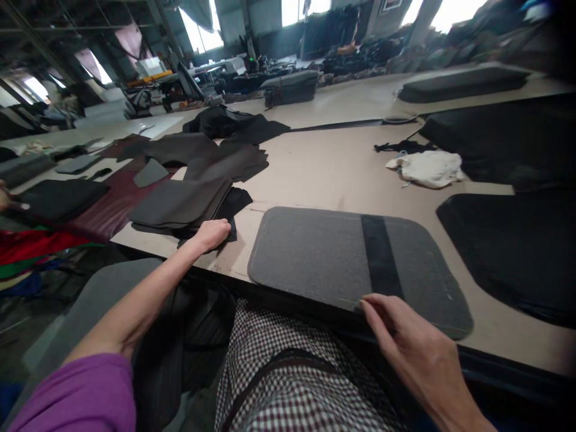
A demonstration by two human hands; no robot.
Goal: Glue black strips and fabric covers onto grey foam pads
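A grey panel (pixel 310 252) with rounded corners lies flat along the table's front edge, a black strip (pixel 382 255) running across it. My right hand (pixel 414 336) is at the panel's near edge, thumb and fingertips pinched together on it close to the strip's lower end. To the left, a stack of dark brown sheets (pixel 180 201) sits with black pieces (pixel 238 204) sticking out on its right side. My left hand (pixel 215 234) is closed at the front right corner of that stack, its fingers around the edge of a black piece; the fingertips are partly hidden.
On the right lie a black panel (pixel 513 252) and a crumpled white cloth (pixel 427 168). Dark sheets (pixel 216 159) spread behind the stack, with maroon material (pixel 103 207) to the left. Another person's hand (pixel 3 195) shows at the far left. Stacked grey pieces (pixel 463 84) stand farther back.
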